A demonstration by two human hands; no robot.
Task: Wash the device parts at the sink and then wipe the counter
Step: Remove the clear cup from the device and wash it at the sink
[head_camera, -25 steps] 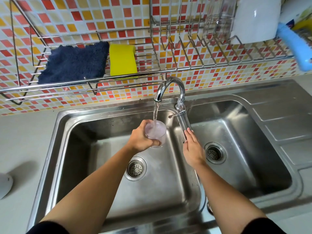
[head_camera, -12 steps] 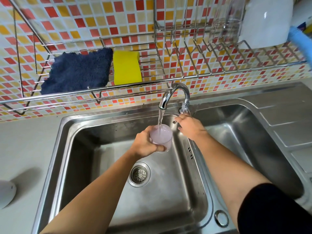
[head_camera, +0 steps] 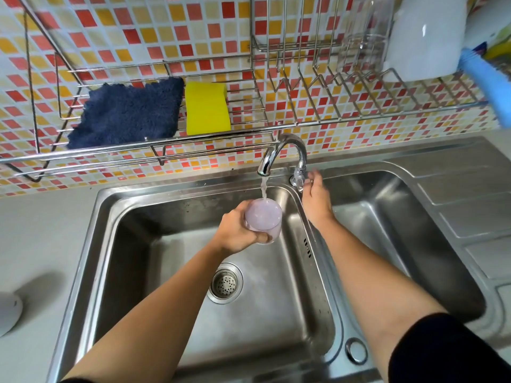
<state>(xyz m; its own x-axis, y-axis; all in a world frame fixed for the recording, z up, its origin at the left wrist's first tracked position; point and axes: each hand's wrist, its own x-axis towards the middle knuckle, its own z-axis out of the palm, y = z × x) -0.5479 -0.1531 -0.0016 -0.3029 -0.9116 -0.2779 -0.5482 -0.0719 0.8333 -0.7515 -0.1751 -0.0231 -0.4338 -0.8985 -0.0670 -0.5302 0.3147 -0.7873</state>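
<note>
My left hand (head_camera: 236,234) grips a clear cup (head_camera: 263,220) holding pale pinkish liquid, upright over the left basin of the steel double sink (head_camera: 132,217). Water runs from the curved tap (head_camera: 279,154) into the cup. My right hand (head_camera: 315,196) rests at the base of the tap beside its handle (head_camera: 298,178), fingers loosely spread, holding nothing that I can see. A dark blue cloth (head_camera: 127,114) and a yellow sponge (head_camera: 206,108) lie on the wire rack (head_camera: 166,150) above the sink.
The grey counter (head_camera: 36,239) lies left of the sink, with a white rounded object (head_camera: 8,313) at its edge. A clear container (head_camera: 365,34), a white part (head_camera: 425,37) and a blue item (head_camera: 486,78) sit on the rack's right side. The drainboard (head_camera: 470,205) is on the right.
My right hand rose from the divider between the basins to the tap handle and now sits just right of it. The cup stays under the running water.
</note>
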